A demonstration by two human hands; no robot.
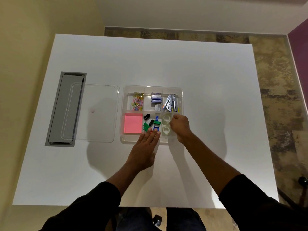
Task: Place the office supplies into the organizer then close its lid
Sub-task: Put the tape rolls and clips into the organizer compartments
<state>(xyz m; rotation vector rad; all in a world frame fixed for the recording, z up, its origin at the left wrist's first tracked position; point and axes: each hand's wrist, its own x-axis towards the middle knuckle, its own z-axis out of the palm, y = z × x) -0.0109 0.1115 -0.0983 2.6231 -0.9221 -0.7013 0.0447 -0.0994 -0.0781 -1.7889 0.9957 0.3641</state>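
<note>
A clear plastic organizer [181,100] sits mid-table with six compartments. They hold coloured paper clips [138,102], staple boxes [156,98], metal clips [171,103], pink sticky notes [133,125], small green, blue and black sharpeners and clips [150,122], and two clear tape rolls [167,119]. Its clear lid [93,112] lies flat to the left. My left hand [144,148] rests flat with spread fingers on the organizer's near edge. My right hand [180,126] hovers over the tape compartment, fingers curled at the upper roll; whether it grips the roll is unclear.
The white table [208,72] has a grey cable hatch [65,109] at its left, partly under the lid. Patterned floor lies beyond the far and right edges. A black chair base [302,180] shows at lower right.
</note>
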